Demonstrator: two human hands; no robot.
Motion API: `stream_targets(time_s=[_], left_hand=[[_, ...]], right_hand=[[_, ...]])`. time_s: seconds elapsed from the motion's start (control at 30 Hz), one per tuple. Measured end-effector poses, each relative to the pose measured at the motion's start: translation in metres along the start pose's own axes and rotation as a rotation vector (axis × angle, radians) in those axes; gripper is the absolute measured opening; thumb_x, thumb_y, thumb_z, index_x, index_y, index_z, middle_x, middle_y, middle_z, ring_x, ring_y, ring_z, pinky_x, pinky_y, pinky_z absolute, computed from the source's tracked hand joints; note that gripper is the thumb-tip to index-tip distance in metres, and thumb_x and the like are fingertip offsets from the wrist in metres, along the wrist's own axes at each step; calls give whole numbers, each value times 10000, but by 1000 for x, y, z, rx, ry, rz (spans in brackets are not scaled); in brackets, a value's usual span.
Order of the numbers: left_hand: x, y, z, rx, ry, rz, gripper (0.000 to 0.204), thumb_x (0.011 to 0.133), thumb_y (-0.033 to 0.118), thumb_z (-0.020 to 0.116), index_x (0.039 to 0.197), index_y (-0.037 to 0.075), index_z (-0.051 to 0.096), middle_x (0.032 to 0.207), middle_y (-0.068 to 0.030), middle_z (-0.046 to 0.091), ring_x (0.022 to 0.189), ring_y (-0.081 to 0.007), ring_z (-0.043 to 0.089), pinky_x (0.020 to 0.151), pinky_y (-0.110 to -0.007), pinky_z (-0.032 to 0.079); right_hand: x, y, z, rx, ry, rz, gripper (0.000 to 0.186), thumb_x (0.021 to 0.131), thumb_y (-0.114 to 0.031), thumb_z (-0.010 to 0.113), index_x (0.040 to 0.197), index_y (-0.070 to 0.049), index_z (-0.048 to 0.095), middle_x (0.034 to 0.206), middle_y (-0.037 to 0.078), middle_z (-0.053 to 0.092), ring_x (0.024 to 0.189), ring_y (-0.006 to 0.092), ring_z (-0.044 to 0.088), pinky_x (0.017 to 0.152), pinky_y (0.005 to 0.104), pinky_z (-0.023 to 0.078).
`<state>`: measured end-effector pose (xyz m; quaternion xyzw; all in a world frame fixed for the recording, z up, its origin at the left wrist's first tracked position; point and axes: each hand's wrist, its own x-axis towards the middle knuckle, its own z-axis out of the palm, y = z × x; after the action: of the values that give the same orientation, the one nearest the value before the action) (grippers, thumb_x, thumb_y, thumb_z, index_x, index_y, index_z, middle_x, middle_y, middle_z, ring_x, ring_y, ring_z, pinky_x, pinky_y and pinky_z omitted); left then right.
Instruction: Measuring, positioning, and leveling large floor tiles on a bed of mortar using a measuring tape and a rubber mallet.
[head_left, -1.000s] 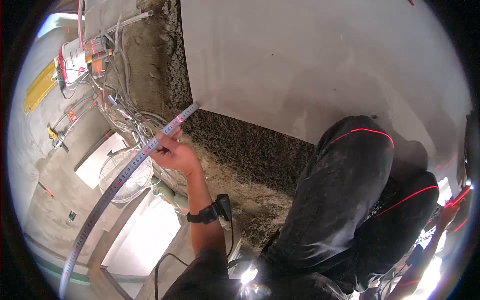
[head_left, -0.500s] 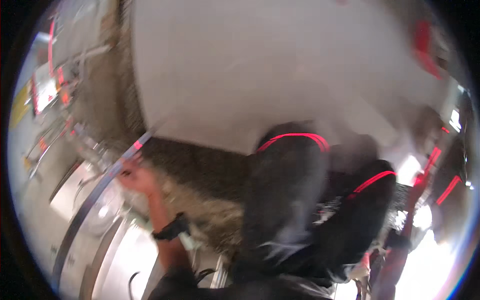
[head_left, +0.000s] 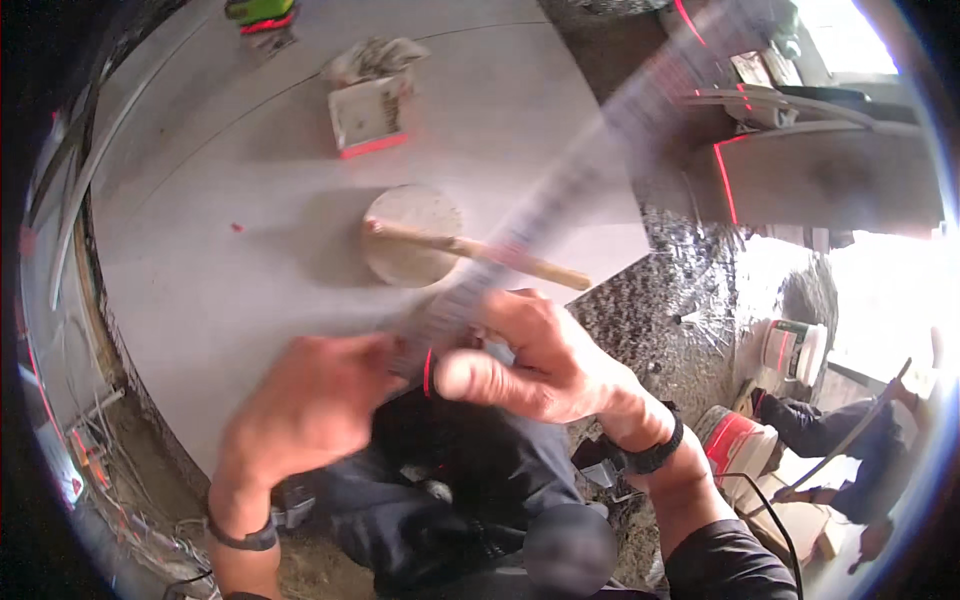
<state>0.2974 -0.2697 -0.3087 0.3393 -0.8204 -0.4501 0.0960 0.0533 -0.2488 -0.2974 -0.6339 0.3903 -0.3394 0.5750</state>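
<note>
A long, narrow grey bar (head_left: 560, 195) with dark marks along it slants from my lap up to the far right, smeared by motion. My left hand (head_left: 305, 400), also blurred, is closed around its near end. My right hand (head_left: 545, 365) curls around the bar just beyond, thumb on the near side and fingers on the other. Past the hands, a round pale object (head_left: 410, 255) rests on the large light slab (head_left: 230, 310), with a wooden handle (head_left: 530, 267) lying across it.
A white box (head_left: 370, 115) with crumpled plastic and a green device (head_left: 262, 12) stand farther back on the slab. Wet, dark mortar (head_left: 650, 330) borders its right edge. At right are buckets (head_left: 740, 440) and another person (head_left: 840, 445) with a stick. Red laser lines cross several surfaces.
The bar has come from my left side to in front of me. My right hand, earlier low at the right, now grips it alongside my left. The view has swung round over the slab.
</note>
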Motion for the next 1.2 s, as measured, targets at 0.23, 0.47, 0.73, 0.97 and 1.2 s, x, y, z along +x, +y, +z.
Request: stream_targets(time_s=[0.23,0.47,0.73,0.97,1.2], left_hand=[[26,-27,52,-28,457,-471,416,954,163,660,1319,-11,561,1164,-189,666,1051,-292,660,910,-394,523],[-47,-166,111,393,74,-847,875,882,169,739,1569,13,220,1615,-243,253,1510,-374,219,1223,-458,218],[-18,-192,139,510,46,-940,1074,808,157,803,1597,46,83,1632,-308,30,1511,-454,124,1215,-494,239],[-16,-197,143,530,56,-933,1059,811,93,780,1600,53,75,1643,-275,55,1517,-431,130,1221,-473,228],[-26,-210,147,588,55,-935,1019,829,54,745,1601,55,81,1655,-243,56,1529,-393,121,1231,-457,212]], right_hand=[[-194,-27,-173,-619,964,188,329,1068,-237,487,1011,39,657,811,119,699,523,103,563,441,243,423],[-268,96,-271,-900,1235,279,339,1073,-245,473,952,17,649,660,71,651,520,103,570,502,243,443],[-256,138,-280,-970,1240,422,341,1074,-231,462,913,8,645,633,47,636,519,98,575,496,257,435],[-252,156,-285,-1056,1232,472,341,1077,-232,464,898,12,622,622,55,631,526,100,578,498,256,427],[-244,165,-285,-1129,1255,428,390,1083,-267,446,894,18,633,597,53,614,490,99,559,476,256,410]])
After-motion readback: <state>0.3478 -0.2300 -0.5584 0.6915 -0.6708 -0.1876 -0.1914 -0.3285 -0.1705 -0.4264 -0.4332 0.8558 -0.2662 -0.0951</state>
